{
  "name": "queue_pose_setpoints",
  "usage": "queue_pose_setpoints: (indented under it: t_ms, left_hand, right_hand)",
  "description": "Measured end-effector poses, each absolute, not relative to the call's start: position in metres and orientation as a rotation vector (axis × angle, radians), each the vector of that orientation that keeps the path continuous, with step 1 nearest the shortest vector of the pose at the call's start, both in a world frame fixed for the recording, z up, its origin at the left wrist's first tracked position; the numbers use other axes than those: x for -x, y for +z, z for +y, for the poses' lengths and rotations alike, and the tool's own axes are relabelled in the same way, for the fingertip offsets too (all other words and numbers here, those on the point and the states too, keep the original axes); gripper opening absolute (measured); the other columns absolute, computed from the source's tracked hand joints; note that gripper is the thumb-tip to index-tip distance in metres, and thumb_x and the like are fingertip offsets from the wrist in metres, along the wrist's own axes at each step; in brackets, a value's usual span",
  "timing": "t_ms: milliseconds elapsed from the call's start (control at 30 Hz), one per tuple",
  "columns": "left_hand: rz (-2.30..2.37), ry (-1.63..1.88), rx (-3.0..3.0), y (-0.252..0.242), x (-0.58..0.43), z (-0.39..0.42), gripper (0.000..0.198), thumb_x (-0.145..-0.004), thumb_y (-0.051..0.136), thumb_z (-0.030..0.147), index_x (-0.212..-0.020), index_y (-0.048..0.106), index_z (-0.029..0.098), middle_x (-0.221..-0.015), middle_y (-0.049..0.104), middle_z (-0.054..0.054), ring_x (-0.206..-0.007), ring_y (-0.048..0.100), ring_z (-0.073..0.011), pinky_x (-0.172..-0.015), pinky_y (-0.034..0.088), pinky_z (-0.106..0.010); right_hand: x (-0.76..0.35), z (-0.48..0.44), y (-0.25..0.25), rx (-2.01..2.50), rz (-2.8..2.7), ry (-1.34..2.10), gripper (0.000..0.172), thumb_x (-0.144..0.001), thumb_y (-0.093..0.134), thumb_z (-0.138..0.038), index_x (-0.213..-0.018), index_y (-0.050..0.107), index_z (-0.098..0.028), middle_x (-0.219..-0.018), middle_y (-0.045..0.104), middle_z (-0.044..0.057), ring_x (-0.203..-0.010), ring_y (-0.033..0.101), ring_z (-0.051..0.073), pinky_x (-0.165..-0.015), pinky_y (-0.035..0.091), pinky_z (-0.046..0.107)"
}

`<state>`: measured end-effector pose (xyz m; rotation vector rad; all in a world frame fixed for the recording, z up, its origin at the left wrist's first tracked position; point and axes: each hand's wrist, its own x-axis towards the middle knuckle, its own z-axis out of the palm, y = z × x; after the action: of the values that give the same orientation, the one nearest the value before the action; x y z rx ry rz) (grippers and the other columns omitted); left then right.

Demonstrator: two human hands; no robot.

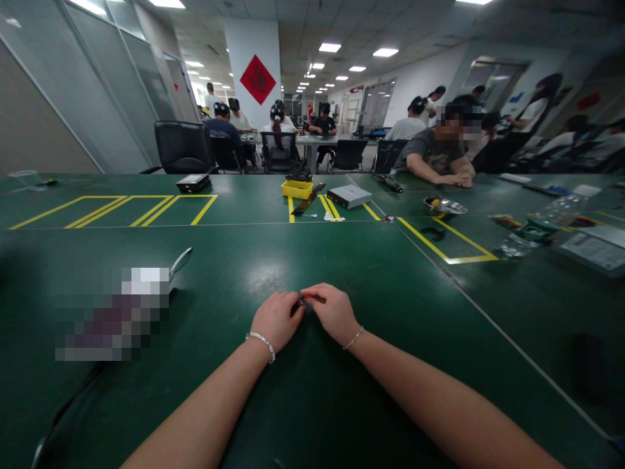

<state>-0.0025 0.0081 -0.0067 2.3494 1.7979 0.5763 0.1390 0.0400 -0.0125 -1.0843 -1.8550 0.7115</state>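
My left hand (278, 318) and my right hand (334, 312) meet over the middle of the green table (229, 384). Both are closed, fingertips pinched towards each other. Between them shows a small dark piece with a bit of red-orange (303, 300), mostly covered by my fingers. The left fingers grip its dark end, while the right thumb and forefinger pinch at the red-orange part. Its kind is too small to make out. A bracelet circles each wrist.
A blurred-out device (117, 316) with a cable lies at left. Farther back are a yellow bin (297, 189), a grey box (349, 196), a metal bowl (445, 206) and a black box (193, 183). At right lies a plastic bottle (534, 229). A person (437, 153) sits across the table.
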Motion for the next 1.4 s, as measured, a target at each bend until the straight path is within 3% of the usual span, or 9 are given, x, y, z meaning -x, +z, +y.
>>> queue_pose_setpoints:
  t_ms: [133, 300, 567, 733, 933, 1233, 1400]
  left_hand:
    - [1.835, 0.555, -2.318, -0.006, 0.002, 0.008, 0.014, -0.081, 0.042, 0.028, -0.079, 0.054, 0.020, -0.078, 0.059, -0.003, -0.076, 0.052, -0.0167, -0.069, 0.039, -0.028]
    - [1.879, 0.572, -2.267, -0.006, 0.004, 0.009, 0.014, -0.080, 0.042, 0.029, -0.076, 0.052, 0.020, -0.075, 0.058, -0.002, -0.074, 0.051, -0.0172, -0.067, 0.038, -0.028]
    - [1.899, 0.552, -2.328, -0.010, 0.006, 0.010, 0.017, -0.081, 0.041, 0.030, -0.072, 0.051, 0.019, -0.073, 0.057, -0.004, -0.071, 0.051, -0.0182, -0.066, 0.038, -0.029]
    - [1.855, 0.572, -2.387, -0.014, 0.007, 0.010, 0.019, -0.083, 0.038, 0.029, -0.073, 0.051, 0.019, -0.075, 0.057, -0.004, -0.071, 0.051, -0.0181, -0.068, 0.038, -0.030]
    - [1.794, 0.589, -2.358, -0.013, 0.007, 0.009, 0.017, -0.083, 0.038, 0.027, -0.076, 0.051, 0.019, -0.077, 0.057, -0.004, -0.072, 0.051, -0.0174, -0.072, 0.037, -0.030]
    - [1.884, 0.587, -2.245, -0.010, 0.005, 0.010, 0.016, -0.079, 0.045, 0.030, -0.070, 0.051, 0.018, -0.068, 0.055, -0.003, -0.069, 0.051, -0.0174, -0.062, 0.037, -0.028]
    - [1.830, 0.601, -2.264, -0.007, 0.003, 0.009, 0.014, -0.078, 0.047, 0.030, -0.070, 0.052, 0.019, -0.067, 0.055, -0.002, -0.069, 0.052, -0.0170, -0.063, 0.037, -0.028]
  right_hand:
    - [-0.138, 0.036, -0.012, 1.084, -1.934, 0.577, 0.024, -0.071, 0.049, -0.009, -0.083, 0.067, -0.019, -0.083, 0.065, 0.004, -0.078, 0.058, 0.014, -0.076, 0.046, 0.028]
    - [-0.135, 0.029, -0.011, 1.001, -2.072, 0.542, 0.036, -0.073, 0.043, -0.007, -0.099, 0.063, -0.022, -0.099, 0.063, 0.004, -0.092, 0.056, 0.016, -0.088, 0.042, 0.032]
    - [-0.136, 0.021, -0.016, 1.064, -2.198, 0.412, 0.049, -0.075, 0.039, -0.010, -0.123, 0.045, -0.016, -0.108, 0.058, 0.010, -0.096, 0.054, 0.020, -0.088, 0.041, 0.035]
    - [-0.136, 0.019, -0.017, 1.080, -2.274, 0.325, 0.046, -0.077, 0.036, -0.011, -0.122, 0.045, -0.010, -0.103, 0.059, 0.013, -0.091, 0.055, 0.020, -0.085, 0.042, 0.033]
    - [-0.135, 0.017, -0.019, 0.994, -2.273, 0.351, 0.044, -0.078, 0.036, -0.011, -0.121, 0.047, -0.015, -0.107, 0.058, 0.011, -0.097, 0.053, 0.020, -0.090, 0.039, 0.034]
    - [-0.139, 0.035, -0.016, 1.031, -1.783, 1.027, 0.029, -0.071, 0.053, -0.021, -0.099, 0.059, -0.019, -0.094, 0.063, 0.005, -0.082, 0.060, 0.015, -0.076, 0.049, 0.030]
    - [-0.136, 0.036, -0.018, 1.058, -1.713, 1.107, 0.026, -0.066, 0.059, -0.024, -0.091, 0.060, -0.018, -0.085, 0.064, 0.004, -0.074, 0.060, 0.014, -0.073, 0.048, 0.029]
